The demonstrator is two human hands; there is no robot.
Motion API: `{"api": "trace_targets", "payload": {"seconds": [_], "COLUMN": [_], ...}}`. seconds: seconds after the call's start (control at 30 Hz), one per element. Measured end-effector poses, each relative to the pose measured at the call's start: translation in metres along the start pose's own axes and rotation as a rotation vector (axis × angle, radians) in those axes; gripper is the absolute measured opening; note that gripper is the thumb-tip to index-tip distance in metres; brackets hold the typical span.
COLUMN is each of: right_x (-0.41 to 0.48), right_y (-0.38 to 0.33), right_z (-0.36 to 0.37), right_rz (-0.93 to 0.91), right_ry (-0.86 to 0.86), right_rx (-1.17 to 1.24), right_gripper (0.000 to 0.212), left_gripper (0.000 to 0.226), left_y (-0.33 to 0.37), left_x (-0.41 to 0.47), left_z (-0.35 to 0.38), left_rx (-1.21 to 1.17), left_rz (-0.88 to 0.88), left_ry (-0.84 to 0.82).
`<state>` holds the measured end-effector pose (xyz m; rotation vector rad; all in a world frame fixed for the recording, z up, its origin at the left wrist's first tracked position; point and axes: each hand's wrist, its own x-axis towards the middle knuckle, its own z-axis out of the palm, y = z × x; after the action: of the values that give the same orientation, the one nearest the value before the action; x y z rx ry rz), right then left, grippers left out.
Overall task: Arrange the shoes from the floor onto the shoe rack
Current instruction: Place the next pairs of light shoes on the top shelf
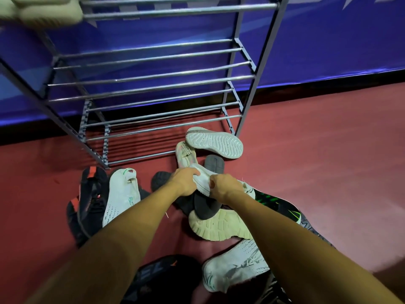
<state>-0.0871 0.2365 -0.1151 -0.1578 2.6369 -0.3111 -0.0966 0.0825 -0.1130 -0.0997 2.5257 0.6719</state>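
Dark red matte flooring point(328, 161) runs up to a black skirting strip under a glossy blue wall banner point(328, 40). Against that wall stands the shoe rack point(262, 62), a grey metal frame with tiers of thin, shiny round rods. At its top left corner a pale cream shoe point(43, 9) lies on the rods, blurred and cut off by the frame edge.

On the floor in front of the rack lies a jumble of shoes. Both bare forearms reach into it: the left hand point(186, 181) and the right hand point(223, 187) each curl their fingers round a white shoe point(203, 182), gripping it from either side just above the pile. The hands cover most of it, so its shape is hard to read.

Beside the rack's front right leg a white shoe point(214, 143) lies sole up, showing a ridged tread, and partly covers a pale slip-on point(185, 154) with a printed tab. A dark grey ribbed sole point(214, 164) pokes out behind the hands.

Off the rack's front left leg sit a black and orange shoe point(89, 198) and a white knit sneaker point(121, 196) with green trim.

Farther from the rack, a black slipper point(206, 205) rests on a cream lugged sole point(219, 227). A black shoe with bright green stripes point(278, 205) is partly hidden by the right forearm. Another white knit sneaker point(236, 266) and a dark shoe point(162, 273) lie farthest out, the latter blurred and mostly hidden.
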Motion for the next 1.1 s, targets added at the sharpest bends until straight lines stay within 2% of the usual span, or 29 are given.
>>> {"api": "trace_targets", "payload": {"seconds": [0.3, 0.47, 0.67, 0.83, 0.9, 1.0, 1.1], "right_x": [-0.04, -0.058, -0.067, -0.078, -0.084, -0.093, -0.094], "right_y": [-0.006, -0.02, -0.057, -0.092, -0.103, -0.121, -0.137], "right_z": [-0.033, -0.071, -0.136, -0.184, -0.204, -0.229, -0.247], "right_rz": [-0.045, -0.076, -0.196, -0.312, -0.352, -0.401, -0.451], "right_ry": [0.084, 0.099, 0.107, 0.177, 0.252, 0.349, 0.427], "right_rx": [-0.097, -0.012, 0.072, 0.129, 0.174, 0.215, 0.303], "right_gripper": [0.019, 0.014, 0.014, 0.008, 0.005, 0.005, 0.004], "left_gripper": [0.048, 0.054, 0.052, 0.075, 0.084, 0.098, 0.105], "left_y": [0.021, 0.036, 0.046, 0.043, 0.042, 0.038, 0.031], "left_x": [-0.053, -0.077, -0.112, -0.138, -0.148, -0.158, -0.164], "left_z": [-0.035, -0.074, -0.136, -0.183, -0.196, -0.206, -0.209], "left_rx": [0.071, 0.139, 0.137, 0.021, -0.098, -0.275, -0.306], "left_rz": [0.167, 0.204, 0.263, 0.263, 0.265, 0.23, 0.171], "left_ry": [0.08, 0.132, 0.307, 0.379, 0.372, 0.277, 0.171]}}
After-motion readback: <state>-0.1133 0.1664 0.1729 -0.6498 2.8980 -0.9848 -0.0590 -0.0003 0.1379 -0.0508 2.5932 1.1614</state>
